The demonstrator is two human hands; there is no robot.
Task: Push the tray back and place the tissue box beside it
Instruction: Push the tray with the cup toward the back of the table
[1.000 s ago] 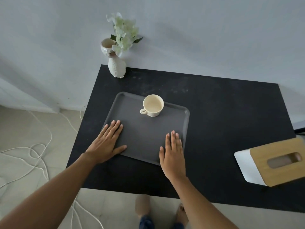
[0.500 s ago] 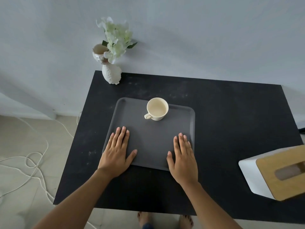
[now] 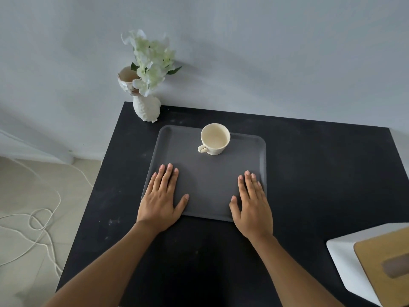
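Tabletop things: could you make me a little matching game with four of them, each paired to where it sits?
Things:
1. cup
2. vase
3. tissue box
4. hands: left hand, right hand

Places:
A. near right part of the table
B. far left corner, by the wall
C. flat on the tray's near edge
D. far side of the tray

Pairs: 1-D, 2-B, 3-A, 4-C

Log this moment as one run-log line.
left hand flat on tray | right hand flat on tray | tissue box untouched

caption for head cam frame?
Both hands flat on grey tray with cup; tissue box waits right.
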